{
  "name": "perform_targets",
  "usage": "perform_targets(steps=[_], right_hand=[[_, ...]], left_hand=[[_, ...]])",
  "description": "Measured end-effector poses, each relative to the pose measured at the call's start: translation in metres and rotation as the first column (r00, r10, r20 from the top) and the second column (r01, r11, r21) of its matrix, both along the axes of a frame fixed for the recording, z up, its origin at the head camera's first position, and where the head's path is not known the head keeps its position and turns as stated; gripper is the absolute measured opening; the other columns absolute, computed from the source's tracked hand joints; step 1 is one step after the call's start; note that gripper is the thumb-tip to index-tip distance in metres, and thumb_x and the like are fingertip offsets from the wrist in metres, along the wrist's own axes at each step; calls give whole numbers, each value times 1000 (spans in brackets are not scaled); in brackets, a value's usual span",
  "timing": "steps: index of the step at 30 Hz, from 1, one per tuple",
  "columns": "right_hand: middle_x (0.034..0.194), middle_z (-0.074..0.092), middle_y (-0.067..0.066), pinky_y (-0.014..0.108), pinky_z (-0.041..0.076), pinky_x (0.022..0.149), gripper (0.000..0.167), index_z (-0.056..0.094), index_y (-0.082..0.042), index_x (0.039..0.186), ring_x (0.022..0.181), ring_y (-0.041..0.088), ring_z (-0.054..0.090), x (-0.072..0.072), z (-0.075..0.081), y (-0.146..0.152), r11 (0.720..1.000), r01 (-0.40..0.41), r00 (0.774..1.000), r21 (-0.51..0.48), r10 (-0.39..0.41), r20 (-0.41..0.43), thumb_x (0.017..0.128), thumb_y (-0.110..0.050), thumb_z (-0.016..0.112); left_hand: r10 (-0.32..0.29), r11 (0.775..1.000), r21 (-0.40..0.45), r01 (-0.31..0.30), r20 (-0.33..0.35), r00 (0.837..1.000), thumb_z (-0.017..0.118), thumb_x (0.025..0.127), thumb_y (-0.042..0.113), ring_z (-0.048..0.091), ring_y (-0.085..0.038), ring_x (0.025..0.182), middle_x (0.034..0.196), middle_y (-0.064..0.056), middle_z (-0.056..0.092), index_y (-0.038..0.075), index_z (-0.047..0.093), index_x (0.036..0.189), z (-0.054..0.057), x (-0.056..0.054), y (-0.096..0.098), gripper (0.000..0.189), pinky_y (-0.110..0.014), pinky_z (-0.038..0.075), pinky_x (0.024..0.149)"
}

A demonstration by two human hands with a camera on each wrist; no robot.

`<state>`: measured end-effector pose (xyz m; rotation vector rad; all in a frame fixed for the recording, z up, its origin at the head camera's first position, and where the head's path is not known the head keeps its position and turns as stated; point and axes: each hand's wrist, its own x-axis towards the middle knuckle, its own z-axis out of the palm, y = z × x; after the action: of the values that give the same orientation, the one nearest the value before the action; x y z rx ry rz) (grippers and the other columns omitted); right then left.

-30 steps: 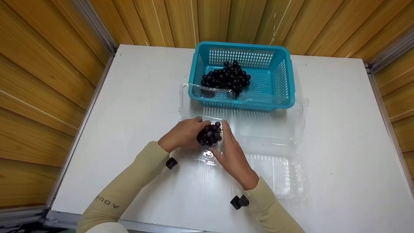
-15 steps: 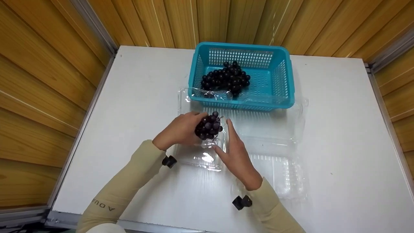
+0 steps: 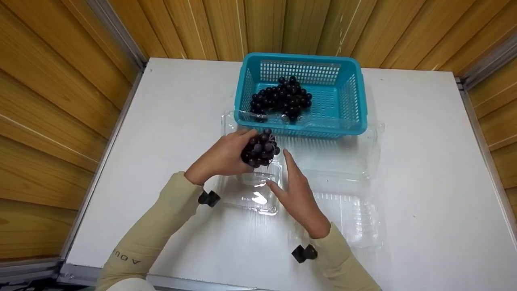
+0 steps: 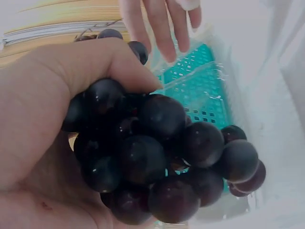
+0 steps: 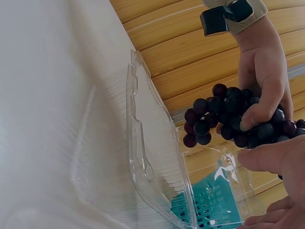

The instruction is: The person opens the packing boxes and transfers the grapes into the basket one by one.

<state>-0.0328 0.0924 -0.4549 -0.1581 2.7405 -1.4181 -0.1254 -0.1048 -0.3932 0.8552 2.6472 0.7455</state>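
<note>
My left hand (image 3: 226, 154) grips a bunch of dark purple grapes (image 3: 261, 149), thumb wrapped over it in the left wrist view. The bunch is held up over a clear plastic clamshell box (image 3: 258, 198) whose lid stands raised at the back. Just right of the grapes is my right hand (image 3: 299, 199), thumb and fingers spread and apart from the bunch in the head view. The right wrist view shows the grapes (image 5: 228, 112) hanging from the left hand above the see-through box (image 5: 157, 167). Some left fingers are hidden behind the fruit.
Behind the hands stands a turquoise plastic basket (image 3: 361, 101) with more dark grapes (image 3: 284, 97) at its left. A second clear clamshell box (image 3: 351, 222) lies opened to the right, its lid reaching toward the basket. Wood-look panels (image 3: 307, 28) border the white table (image 3: 428, 169).
My left hand has lifted the grapes up and away from the box, toward the basket. My right hand has drawn slightly to the right, off the bunch, uncovering more of the box.
</note>
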Motion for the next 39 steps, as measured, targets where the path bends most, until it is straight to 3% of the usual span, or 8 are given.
perform_targets(steps=[6,11,25,31,39], right_hand=[[158,30,11,47,35,113,85,19,-7,154,141,29,37,1,3,2,1000,10,1000,-18,-11,-26,88,-23,71],[156,33,11,46,41,108,82,24,-6,153,136,30,44,2,5,3,999,27,998,-27,-28,-56,88,-22,71],[155,36,7,46,41,108,77,27,-10,152,137,27,44,5,10,9,998,44,993,-45,-49,-107,90,-26,69],[156,35,5,46,40,109,76,26,-12,153,138,25,43,6,10,11,998,46,996,-48,-49,-80,91,-28,68],[156,34,8,47,40,109,76,27,-9,152,139,27,41,6,9,10,998,34,994,-55,-40,-98,91,-27,68]], left_hand=[[21,999,30,-22,18,1000,82,70,15,53,-32,124,139,-12,53,10,44,142,11,-2,4,82,-52,44,104],[11,998,67,-10,-23,1000,82,70,15,55,-31,119,133,-13,56,9,47,136,18,-5,9,74,-52,46,101],[12,986,168,0,-72,997,81,72,16,53,-26,118,130,-10,56,13,46,136,34,-12,24,73,-49,49,99],[8,981,195,7,-76,997,80,72,16,53,-23,114,125,-8,57,14,49,131,38,-19,30,66,-47,49,98],[20,977,213,-6,-63,998,80,73,19,49,-23,122,134,-7,54,14,46,136,46,-26,37,72,-48,48,100]])
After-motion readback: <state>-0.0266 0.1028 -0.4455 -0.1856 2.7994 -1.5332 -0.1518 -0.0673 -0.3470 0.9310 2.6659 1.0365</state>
